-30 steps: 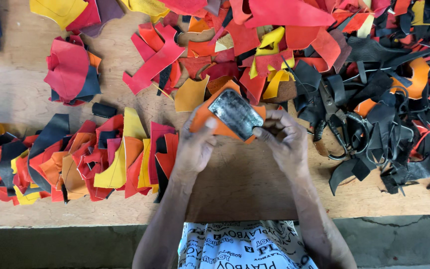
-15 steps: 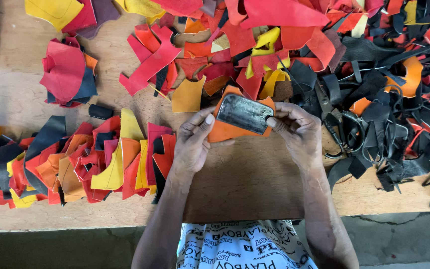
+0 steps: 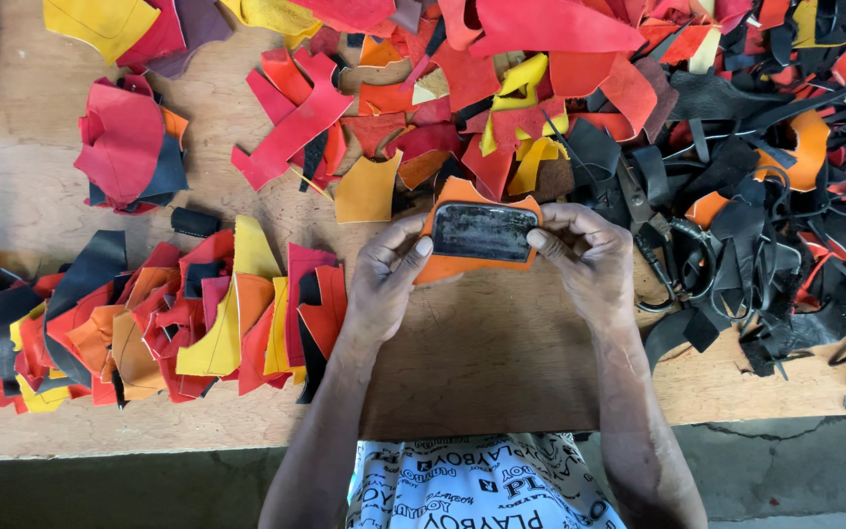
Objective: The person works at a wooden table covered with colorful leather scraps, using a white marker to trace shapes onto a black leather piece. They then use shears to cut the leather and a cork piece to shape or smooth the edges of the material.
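My left hand (image 3: pixel 384 284) and my right hand (image 3: pixel 589 260) hold a dark, worn rectangular template (image 3: pixel 483 231) flat against an orange leather piece (image 3: pixel 462 264). The left thumb presses the template's left edge, the right fingers press its right edge. Both rest just above the wooden workbench (image 3: pixel 501 353), at its middle.
A row of overlapping red, orange, yellow and black leather scraps (image 3: pixel 149 313) lies to the left. A big heap of red and orange scraps (image 3: pixel 501 88) fills the back. Black straps and scraps (image 3: pixel 766 225) pile up at the right, with scissors (image 3: pixel 668 264) beside my right hand.
The template was tilted and lifted a second ago. Now it lies level across the orange piece, and both hands have shifted slightly toward the far side of the bench.
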